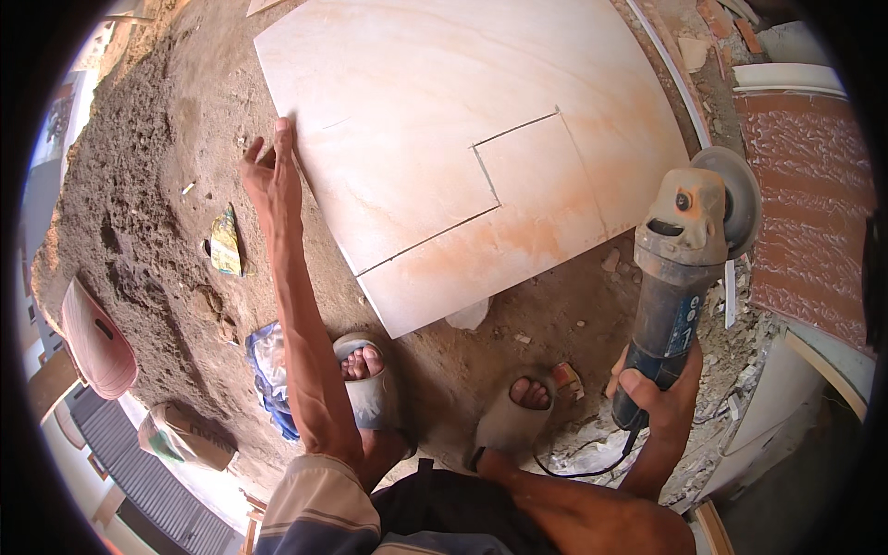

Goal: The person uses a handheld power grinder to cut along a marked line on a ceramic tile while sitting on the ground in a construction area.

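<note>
A large pale tile (pixel 407 139) with a marbled, orange-stained face lies on the dirt ground ahead of me. A dark stepped line runs across it from the left edge, and a fainter line continues on the right. My left hand (pixel 274 180) is at the tile's left edge, one finger against the rim and the others apart. In my right hand (pixel 664 393) is a worn angle grinder (pixel 673 277), gripped by its dark body. Its disc (pixel 738 203) stands upright, just off the tile's right corner. I cannot tell whether it spins.
My sandalled feet (pixel 365 384) stand close to the tile's near edge. The grinder's black cable (pixel 592 474) trails between my legs. A brown patterned panel (pixel 805 185) leans at right by rubble. Left lie a yellow wrapper (pixel 225 242), a blue-white plastic bag (pixel 268 375) and rough sand (pixel 139 213).
</note>
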Demonstrator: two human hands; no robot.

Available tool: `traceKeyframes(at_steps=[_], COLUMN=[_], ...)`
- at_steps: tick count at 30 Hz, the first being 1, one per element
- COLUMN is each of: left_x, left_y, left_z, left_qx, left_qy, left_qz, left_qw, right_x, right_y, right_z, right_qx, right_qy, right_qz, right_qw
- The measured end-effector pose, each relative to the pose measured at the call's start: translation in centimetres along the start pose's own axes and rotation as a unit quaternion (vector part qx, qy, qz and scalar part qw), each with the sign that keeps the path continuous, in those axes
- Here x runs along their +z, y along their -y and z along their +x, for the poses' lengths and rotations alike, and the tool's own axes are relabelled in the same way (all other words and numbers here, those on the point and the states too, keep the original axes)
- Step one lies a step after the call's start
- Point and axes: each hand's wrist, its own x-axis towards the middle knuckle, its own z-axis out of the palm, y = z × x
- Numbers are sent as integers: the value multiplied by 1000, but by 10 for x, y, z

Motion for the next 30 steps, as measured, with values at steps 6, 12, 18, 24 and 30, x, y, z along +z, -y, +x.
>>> traceKeyframes(at_steps=[6,12,18,24,30], left_x=[10,19,26,20,11], left_y=[-19,-23,-16,-21,-30], left_z=[-77,-62,-63,-63,-73], left_qx=[-53,-22,-8,-26,-87], left_qy=[101,59,38,62,90], left_qz=[-183,-130,-112,-75,-104], left_qw=[976,990,993,995,987], right_x=[-12,-7,20,60,104], right_y=[-8,-20,-31,-23,-22], right_z=[-2,-5,-1,15,18], right_qx=[-35,7,-12,-121,-104], right_qy=[22,68,121,184,213], right_qz=[1,-37,-80,-169,-205], right_qw=[999,997,989,961,950])
